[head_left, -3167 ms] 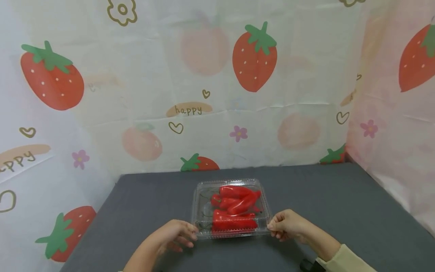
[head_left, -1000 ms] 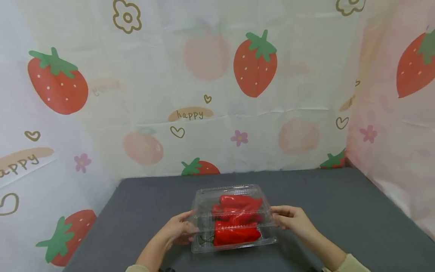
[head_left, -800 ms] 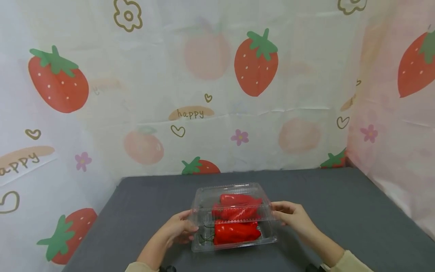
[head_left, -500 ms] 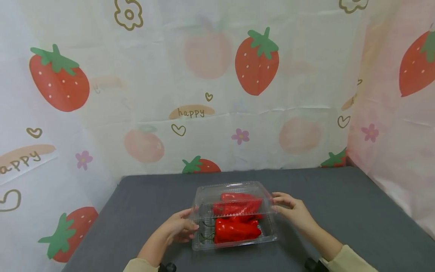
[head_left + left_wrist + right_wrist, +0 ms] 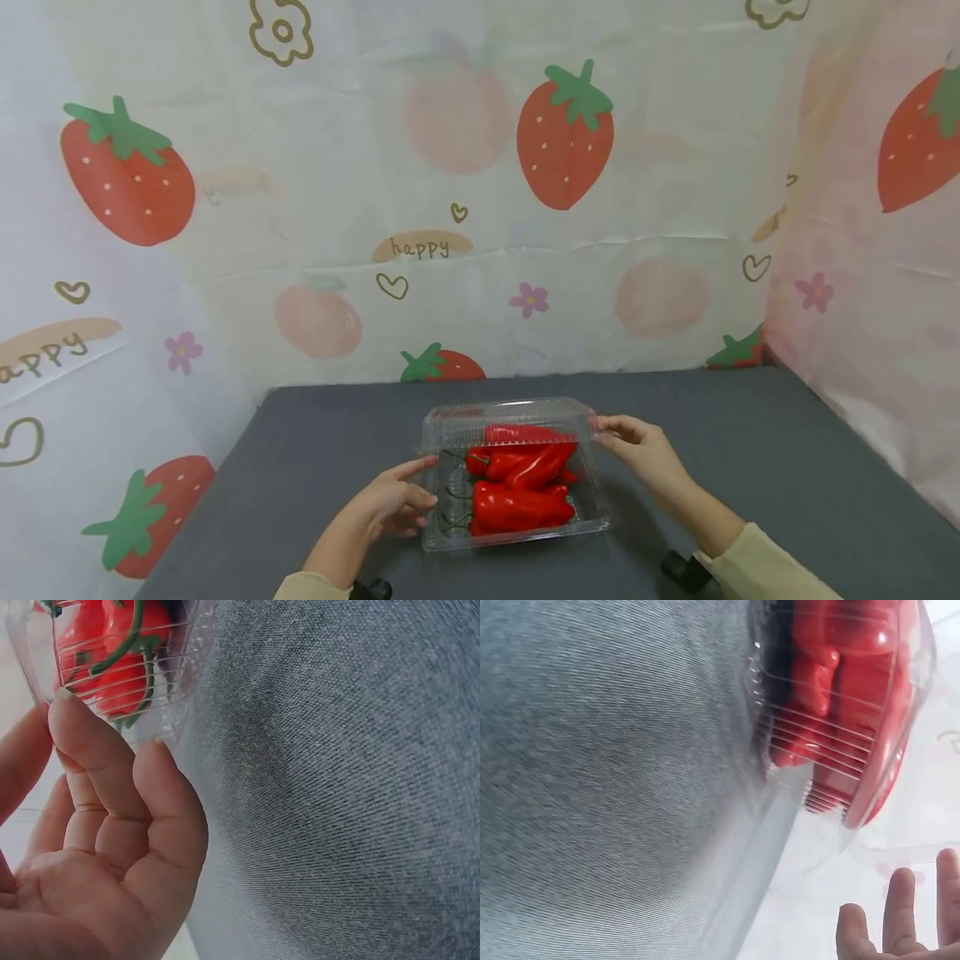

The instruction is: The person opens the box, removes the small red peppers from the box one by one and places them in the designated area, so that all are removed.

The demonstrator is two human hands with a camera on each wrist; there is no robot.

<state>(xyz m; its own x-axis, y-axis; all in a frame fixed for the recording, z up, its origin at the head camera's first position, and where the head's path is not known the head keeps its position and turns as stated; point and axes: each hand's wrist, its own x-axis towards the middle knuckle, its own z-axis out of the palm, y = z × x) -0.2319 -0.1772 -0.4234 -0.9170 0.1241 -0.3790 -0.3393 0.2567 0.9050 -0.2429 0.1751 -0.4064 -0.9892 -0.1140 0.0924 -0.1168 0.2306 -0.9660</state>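
Note:
A clear plastic clamshell container (image 5: 517, 543) sits on the dark table with several red peppers (image 5: 521, 508) in it. Its lid (image 5: 555, 410) stands partly raised, the front edge up over the rear peppers. At the container's left side, my left hand (image 5: 390, 504) pinches the rim, the index finger pointing out straight. In the left wrist view the fingertips (image 5: 71, 716) meet at the container's edge beside green stems. My right hand (image 5: 648, 458) holds the lid's right edge between thumb and index finger. In the right wrist view its other fingers (image 5: 900, 907) are spread, thumb hidden.
A dark grey cloth covers the table (image 5: 337, 433). Behind it and at both sides hangs a pale curtain (image 5: 337, 208) with strawberries, hearts and flowers printed on it. A black wrist strap (image 5: 686, 571) shows by the right sleeve.
The lid, which lay over the peppers, has swung up and back at its front edge. My right hand has moved up and away with it; my left index finger has straightened.

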